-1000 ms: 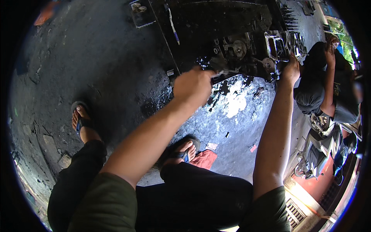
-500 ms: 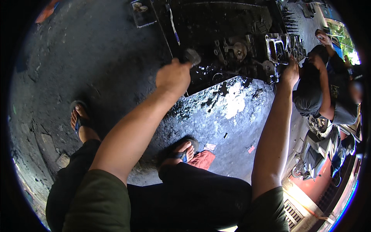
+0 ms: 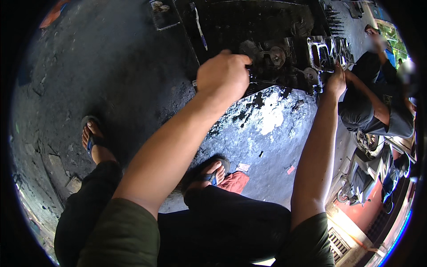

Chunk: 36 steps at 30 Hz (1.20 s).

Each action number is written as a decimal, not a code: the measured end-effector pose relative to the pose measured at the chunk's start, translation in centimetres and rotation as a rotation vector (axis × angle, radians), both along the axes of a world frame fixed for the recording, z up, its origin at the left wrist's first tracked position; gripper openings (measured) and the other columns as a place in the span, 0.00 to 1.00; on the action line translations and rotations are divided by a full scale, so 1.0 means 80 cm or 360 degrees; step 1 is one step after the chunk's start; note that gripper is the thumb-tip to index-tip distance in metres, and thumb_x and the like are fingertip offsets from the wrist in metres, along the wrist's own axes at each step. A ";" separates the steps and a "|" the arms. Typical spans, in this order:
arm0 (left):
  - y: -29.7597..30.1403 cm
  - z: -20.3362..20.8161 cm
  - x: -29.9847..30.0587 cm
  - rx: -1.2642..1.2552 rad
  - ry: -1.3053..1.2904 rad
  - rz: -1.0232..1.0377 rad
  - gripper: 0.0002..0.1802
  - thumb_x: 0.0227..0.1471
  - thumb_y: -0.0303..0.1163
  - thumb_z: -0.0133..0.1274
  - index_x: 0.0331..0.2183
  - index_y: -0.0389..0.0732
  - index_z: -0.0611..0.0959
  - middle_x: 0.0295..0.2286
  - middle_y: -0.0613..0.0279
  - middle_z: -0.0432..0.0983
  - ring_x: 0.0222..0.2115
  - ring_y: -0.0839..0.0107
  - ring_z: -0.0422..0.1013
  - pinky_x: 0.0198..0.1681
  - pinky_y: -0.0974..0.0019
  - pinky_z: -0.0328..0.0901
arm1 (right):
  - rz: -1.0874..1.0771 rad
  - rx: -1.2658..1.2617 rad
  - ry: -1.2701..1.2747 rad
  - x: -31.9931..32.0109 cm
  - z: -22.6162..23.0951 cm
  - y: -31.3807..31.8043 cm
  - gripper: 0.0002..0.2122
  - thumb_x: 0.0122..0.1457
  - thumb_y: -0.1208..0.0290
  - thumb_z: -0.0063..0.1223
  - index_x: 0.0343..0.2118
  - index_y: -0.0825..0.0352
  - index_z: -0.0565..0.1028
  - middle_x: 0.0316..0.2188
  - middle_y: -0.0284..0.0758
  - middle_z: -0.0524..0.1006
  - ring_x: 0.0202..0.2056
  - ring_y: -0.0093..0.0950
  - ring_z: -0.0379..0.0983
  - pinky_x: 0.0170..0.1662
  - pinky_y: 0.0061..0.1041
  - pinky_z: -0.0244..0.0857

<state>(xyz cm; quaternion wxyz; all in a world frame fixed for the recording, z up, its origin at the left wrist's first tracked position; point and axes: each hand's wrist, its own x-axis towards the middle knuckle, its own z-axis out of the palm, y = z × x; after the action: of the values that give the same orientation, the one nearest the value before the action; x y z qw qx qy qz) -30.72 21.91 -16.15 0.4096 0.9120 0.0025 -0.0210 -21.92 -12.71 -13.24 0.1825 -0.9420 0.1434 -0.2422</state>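
Left hand (image 3: 223,75), closed round a blurred tool (image 3: 249,47), hides part of the dark tray (image 3: 262,20). Right hand (image 3: 336,82) at engine part (image 3: 278,58), upper right; grip unclear. Red cloth (image 3: 235,181) lower centre.

Room to pass left of the left hand (image 3: 223,77), over dark floor (image 3: 138,58). Rightward, the engine part (image 3: 296,60) blocks; past the right hand (image 3: 336,83), a co-worker's leg (image 3: 358,111) (quite near) crowds that side.
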 end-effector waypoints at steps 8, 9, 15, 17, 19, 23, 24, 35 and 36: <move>0.052 -0.018 0.007 0.0248 0.0720 -0.0311 0.23 0.57 0.29 0.50 0.52 0.56 0.86 0.44 0.54 0.85 0.46 0.54 0.81 0.52 0.53 0.74 | 0.0040 0.0828 -0.0215 0.011 -0.018 -0.002 0.18 0.68 0.68 0.43 0.51 0.73 0.80 0.47 0.40 0.82 0.49 0.30 0.77 0.54 0.29 0.69; 0.052 -0.025 0.003 0.0314 0.0762 -0.0364 0.24 0.57 0.29 0.50 0.54 0.56 0.84 0.44 0.53 0.84 0.47 0.53 0.80 0.52 0.54 0.74 | 0.0070 0.1017 -0.0299 0.008 -0.016 0.003 0.17 0.67 0.69 0.45 0.52 0.72 0.79 0.47 0.39 0.82 0.47 0.29 0.77 0.53 0.28 0.69; 0.023 -0.020 -0.036 -0.0279 0.0706 -0.0240 0.17 0.65 0.36 0.52 0.53 0.46 0.83 0.31 0.49 0.84 0.34 0.55 0.82 0.41 0.55 0.74 | -0.0053 0.0857 -0.0205 -0.004 0.006 0.030 0.17 0.66 0.68 0.47 0.52 0.71 0.79 0.45 0.38 0.82 0.44 0.28 0.77 0.51 0.27 0.70; 0.005 -0.014 -0.054 -0.0552 0.0654 -0.0153 0.16 0.66 0.38 0.52 0.51 0.42 0.83 0.26 0.52 0.83 0.28 0.61 0.81 0.35 0.59 0.72 | -0.0061 0.0834 -0.0212 -0.004 0.007 0.030 0.17 0.66 0.67 0.48 0.51 0.71 0.80 0.43 0.37 0.82 0.43 0.27 0.77 0.50 0.26 0.69; -0.005 -0.020 -0.057 -0.0867 0.0370 -0.0236 0.16 0.67 0.41 0.53 0.47 0.41 0.84 0.21 0.57 0.80 0.23 0.68 0.78 0.31 0.62 0.70 | -0.0063 0.0842 -0.0252 -0.003 0.002 0.026 0.17 0.66 0.67 0.48 0.51 0.70 0.81 0.42 0.37 0.83 0.41 0.26 0.77 0.49 0.26 0.69; -0.006 -0.051 -0.048 -0.0777 0.0622 -0.0171 0.17 0.69 0.42 0.51 0.45 0.39 0.85 0.21 0.58 0.79 0.22 0.69 0.77 0.30 0.63 0.69 | -0.0044 0.0643 -0.0238 0.001 -0.010 0.015 0.17 0.65 0.67 0.49 0.51 0.69 0.81 0.41 0.36 0.83 0.40 0.26 0.77 0.48 0.26 0.69; -0.008 -0.054 -0.050 -0.0793 0.0535 -0.0144 0.17 0.69 0.41 0.51 0.45 0.39 0.85 0.22 0.58 0.79 0.22 0.68 0.77 0.30 0.63 0.69 | 0.0037 0.0654 -0.0243 0.001 -0.011 0.014 0.17 0.65 0.67 0.49 0.51 0.69 0.81 0.41 0.36 0.83 0.40 0.26 0.77 0.48 0.26 0.69; -0.023 -0.014 -0.063 -0.0997 0.0566 -0.0118 0.19 0.68 0.44 0.51 0.40 0.36 0.82 0.23 0.47 0.78 0.23 0.54 0.76 0.28 0.55 0.67 | -0.0076 0.0948 -0.0285 0.000 -0.007 0.022 0.16 0.65 0.63 0.52 0.50 0.66 0.82 0.39 0.35 0.83 0.39 0.23 0.77 0.46 0.24 0.70; -0.022 -0.015 -0.062 -0.0924 0.0734 -0.0064 0.17 0.68 0.43 0.52 0.39 0.37 0.82 0.23 0.42 0.78 0.24 0.45 0.78 0.27 0.51 0.66 | -0.0095 0.1056 -0.0292 0.002 -0.008 0.022 0.16 0.65 0.63 0.52 0.49 0.67 0.82 0.39 0.35 0.83 0.39 0.23 0.77 0.46 0.24 0.70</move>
<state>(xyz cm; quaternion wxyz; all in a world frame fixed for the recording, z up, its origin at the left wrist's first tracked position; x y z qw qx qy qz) -35.72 20.18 -17.36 0.6394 0.7290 0.0708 -0.2338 -21.79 -10.98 -13.91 0.4839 -0.8011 0.2248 -0.2712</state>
